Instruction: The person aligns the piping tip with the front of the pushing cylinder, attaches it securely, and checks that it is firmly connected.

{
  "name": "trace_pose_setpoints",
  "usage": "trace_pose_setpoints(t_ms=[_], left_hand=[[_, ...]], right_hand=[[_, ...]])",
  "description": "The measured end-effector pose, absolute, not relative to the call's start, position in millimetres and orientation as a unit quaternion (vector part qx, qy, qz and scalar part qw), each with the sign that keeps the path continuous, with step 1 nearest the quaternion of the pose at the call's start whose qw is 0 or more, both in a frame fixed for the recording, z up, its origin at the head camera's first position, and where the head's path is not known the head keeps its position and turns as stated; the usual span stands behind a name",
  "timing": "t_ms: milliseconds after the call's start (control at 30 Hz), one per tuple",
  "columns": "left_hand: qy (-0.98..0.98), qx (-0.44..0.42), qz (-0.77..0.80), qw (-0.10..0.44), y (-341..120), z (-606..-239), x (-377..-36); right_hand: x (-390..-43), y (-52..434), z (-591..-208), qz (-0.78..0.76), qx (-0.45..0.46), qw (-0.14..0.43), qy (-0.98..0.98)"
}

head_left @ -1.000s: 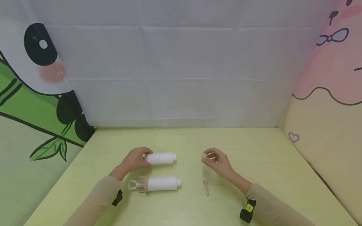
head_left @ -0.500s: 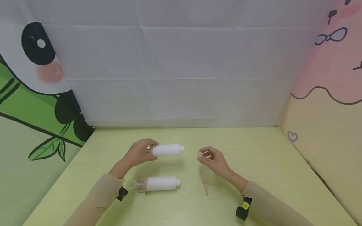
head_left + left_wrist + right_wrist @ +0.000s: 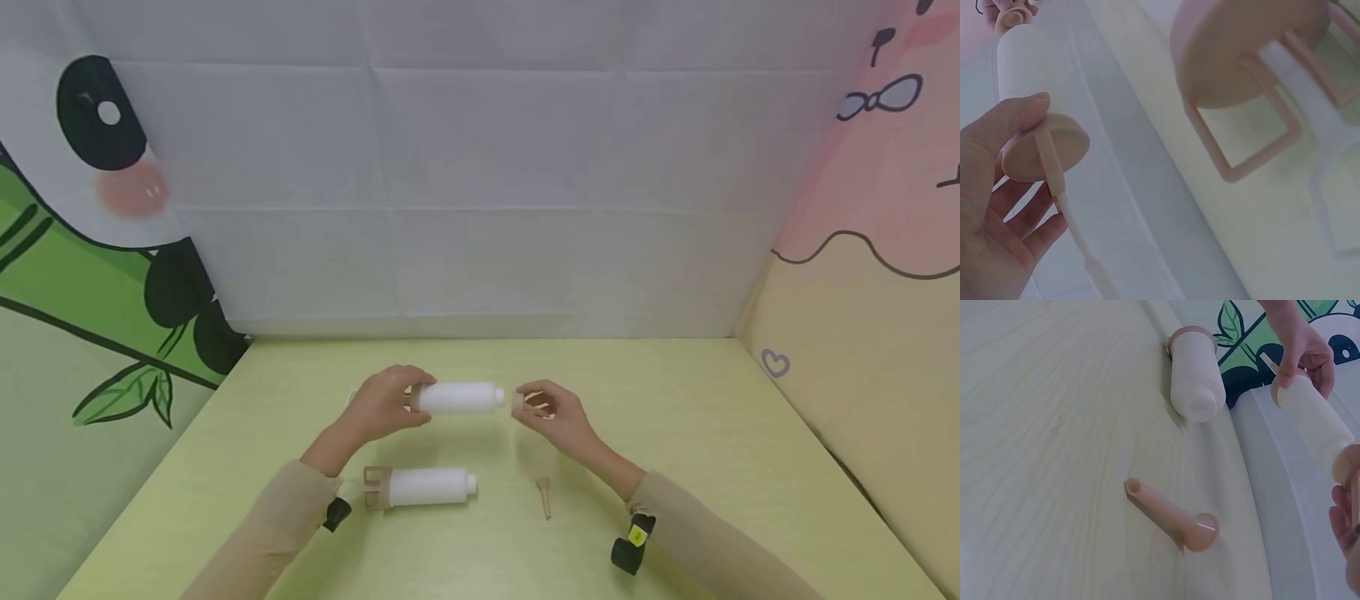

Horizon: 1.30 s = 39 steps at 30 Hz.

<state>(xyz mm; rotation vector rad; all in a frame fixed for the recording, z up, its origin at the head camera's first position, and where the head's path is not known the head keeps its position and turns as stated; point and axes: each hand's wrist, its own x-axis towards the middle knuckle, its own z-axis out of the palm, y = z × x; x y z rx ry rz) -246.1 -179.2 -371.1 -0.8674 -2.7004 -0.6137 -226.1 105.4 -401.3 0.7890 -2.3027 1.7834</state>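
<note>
My left hand (image 3: 378, 410) grips a large white plastic syringe (image 3: 461, 397) by its tan collar (image 3: 1075, 144), level and raised above the table. Its plunger rod (image 3: 1088, 250) runs back past the fingers. Facing the tip, my right hand (image 3: 558, 418) pinches a tan funnel-shaped nozzle (image 3: 517, 403). A narrow gap separates nozzle and tip in the head view; in the left wrist view the nozzle (image 3: 1011, 22) sits right at the tip. A second syringe (image 3: 427, 487) lies nearer me, tip to the right. Beside it lies another tan nozzle (image 3: 544, 497), its wide end flared.
A pale wood-grain table (image 3: 675, 467) carries everything. White cloth (image 3: 480, 192) hangs behind it, with cartoon-printed panels at left and right. My left sleeve (image 3: 262, 517) overlaps the handle end of the lying syringe in the head view.
My left hand has lifted the syringe off the table and carried it rightward. My right hand has moved left with the nozzle, closing the distance. The lying syringe and nozzle stay put.
</note>
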Motion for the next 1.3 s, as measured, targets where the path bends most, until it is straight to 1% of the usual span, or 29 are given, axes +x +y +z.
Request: trace_pose_setpoints(t_ms=[300, 600, 1067, 1300], left_hand=[[-0.925, -0.298, -0.197, 0.126, -178.6, -373.0, -244.8], [-0.924, -0.305, -0.192, 0.127, -174.6, -370.2, -243.2], [-0.926, -0.302, -0.195, 0.115, -168.5, -363.0, -239.6], [-0.923, -0.307, -0.204, 0.109, -166.5, -362.1, -238.5]], right_hand=[[-228.4, 98.5, -399.1, 0.583, 0.24, 0.06, -0.774], [-229.0, 97.4, -396.8, 0.582, 0.238, 0.062, -0.775], [-226.6, 99.5, -394.0, 0.575, 0.271, 0.087, -0.767], [-227.1, 104.2, -395.0, 0.561, 0.302, 0.105, -0.763]])
